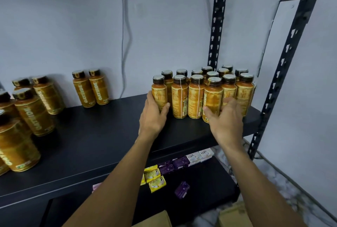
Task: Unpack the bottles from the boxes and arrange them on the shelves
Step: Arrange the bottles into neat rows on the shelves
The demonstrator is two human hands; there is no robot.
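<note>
The packed cluster of amber bottles (pixel 198 88) stands upright, cap to cap, at the right end of the black shelf (pixel 109 135), close to its front edge. The left hand (pixel 155 115) wraps thumb and fingers round the leftmost front bottle (pixel 159 97). The right hand (pixel 226 117) is blurred, but its thumb and fingers seem to close round the nearest front bottle (pixel 212 99).

From where I stand, the worry is the crowding. The bottles touch one another, so pulling or nudging either gripped one could rock its neighbours and topple a row. The front ones sit near the lip, so a hard push sideways might send one off onto the lower shelf (pixel 209 181). The right-hand bottles are also close against the slotted upright (pixel 217 20).

The cluster's labels are turned to their fine-print backs, which I cannot read. The pair of bottles (pixel 91 88) further left reads OATSIDE down the side, as does the left group (pixel 32 110). Below, pale soap boxes (pixel 202 154) read LUX. They lie beside purple packets (pixel 173 164) and yellow packets (pixel 155 177) whose print is too small to read. Cardboard boxes (pixel 231 215) sit on the floor.
</note>
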